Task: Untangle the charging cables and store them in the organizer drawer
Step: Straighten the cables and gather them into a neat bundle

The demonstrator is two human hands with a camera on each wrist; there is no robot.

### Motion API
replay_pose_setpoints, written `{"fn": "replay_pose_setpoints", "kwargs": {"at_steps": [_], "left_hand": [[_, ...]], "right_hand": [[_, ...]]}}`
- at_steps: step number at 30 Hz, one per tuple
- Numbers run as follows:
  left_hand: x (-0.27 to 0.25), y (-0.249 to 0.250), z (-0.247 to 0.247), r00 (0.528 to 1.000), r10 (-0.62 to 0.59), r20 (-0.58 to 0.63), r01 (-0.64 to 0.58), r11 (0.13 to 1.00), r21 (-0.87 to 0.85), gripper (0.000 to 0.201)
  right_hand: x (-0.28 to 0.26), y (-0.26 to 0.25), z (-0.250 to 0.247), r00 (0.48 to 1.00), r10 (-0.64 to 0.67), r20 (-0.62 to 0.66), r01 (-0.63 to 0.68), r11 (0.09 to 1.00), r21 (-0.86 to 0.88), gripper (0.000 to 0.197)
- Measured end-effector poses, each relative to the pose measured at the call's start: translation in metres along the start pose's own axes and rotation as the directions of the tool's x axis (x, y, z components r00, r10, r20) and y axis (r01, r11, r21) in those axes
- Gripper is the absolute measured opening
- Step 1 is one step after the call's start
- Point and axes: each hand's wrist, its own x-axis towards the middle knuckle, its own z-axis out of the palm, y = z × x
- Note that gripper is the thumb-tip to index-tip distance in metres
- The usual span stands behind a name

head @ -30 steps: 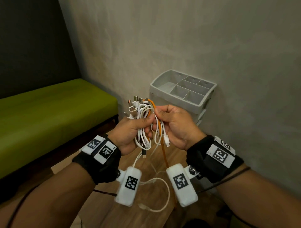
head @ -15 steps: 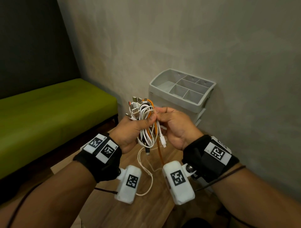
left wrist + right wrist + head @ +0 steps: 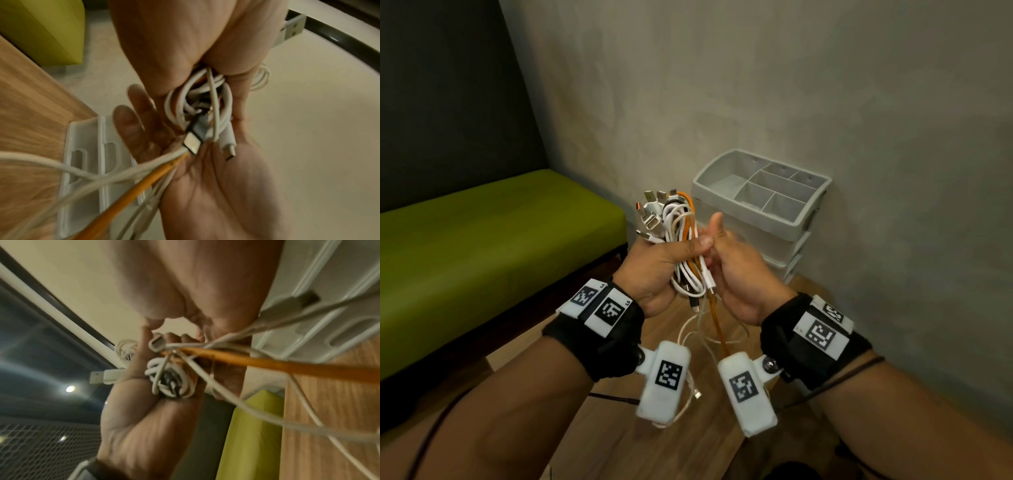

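Head view: left hand (image 3: 654, 270) fingers grip cable bundle (image 3: 681, 240); right hand (image 3: 739, 274) fingers seemingly pinch it.

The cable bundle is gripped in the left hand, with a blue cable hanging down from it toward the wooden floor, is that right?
Not quite: the head view shows the cable hanging from the cable bundle in the left hand is orange, not blue. The rest stands.

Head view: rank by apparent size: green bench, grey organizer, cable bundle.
1. green bench, largest, cut off at the frame edge.
2. grey organizer.
3. cable bundle, though it sits nearer the camera, so true size is unsure.
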Motion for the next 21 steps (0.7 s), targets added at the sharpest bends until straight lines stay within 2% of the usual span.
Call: {"fn": "replay_pose_setpoints", "kwargs": {"at_steps": [3, 5, 7, 10, 12, 15, 18, 19, 21], "left_hand": [[0.003, 0.001, -0.003, 0.996, -0.03, -0.082, 0.027, 0.999, -0.045, 0.023], [0.005, 0.002, -0.007, 0.99, -0.09, -0.107, 0.084, 0.994, -0.064, 0.02], [0.006, 0.002, -0.01, 0.987, -0.106, -0.123, 0.097, 0.992, -0.075, 0.021], [0.009, -0.002, -0.012, 0.985, -0.071, -0.155, 0.042, 0.982, -0.184, 0.02], [0.009, -0.005, -0.012, 0.982, -0.07, -0.174, 0.028, 0.972, -0.231, 0.019], [0.008, -0.009, -0.013, 0.969, -0.095, -0.227, 0.038, 0.969, -0.245, 0.021], [0.008, -0.013, -0.016, 0.951, -0.089, -0.296, 0.028, 0.978, -0.205, 0.021], [0.008, -0.014, -0.015, 0.952, -0.083, -0.293, 0.036, 0.986, -0.161, 0.021], [0.004, -0.014, -0.009, 0.973, -0.089, -0.212, 0.075, 0.994, -0.073, 0.026]], "right_hand": [[-0.008, -0.002, -0.009, 0.972, 0.065, 0.225, -0.031, 0.988, -0.151, 0.072], [-0.013, -0.002, -0.011, 0.957, 0.073, 0.281, -0.015, 0.979, -0.202, 0.051], [-0.013, 0.002, -0.011, 0.96, 0.058, 0.273, -0.007, 0.983, -0.183, 0.043], [-0.01, 0.009, -0.01, 0.964, 0.079, 0.255, -0.048, 0.991, -0.125, 0.044], [-0.009, 0.01, -0.011, 0.96, 0.1, 0.262, -0.063, 0.987, -0.145, 0.043], [-0.008, 0.009, -0.01, 0.963, 0.098, 0.252, -0.037, 0.971, -0.237, 0.031], [-0.008, 0.003, -0.005, 0.972, 0.086, 0.221, -0.003, 0.936, -0.351, 0.029], [-0.008, 0.0, -0.003, 0.967, 0.083, 0.239, 0.024, 0.911, -0.411, 0.029], [-0.01, -0.004, 0.003, 0.964, 0.051, 0.261, 0.104, 0.829, -0.549, 0.03]]}}
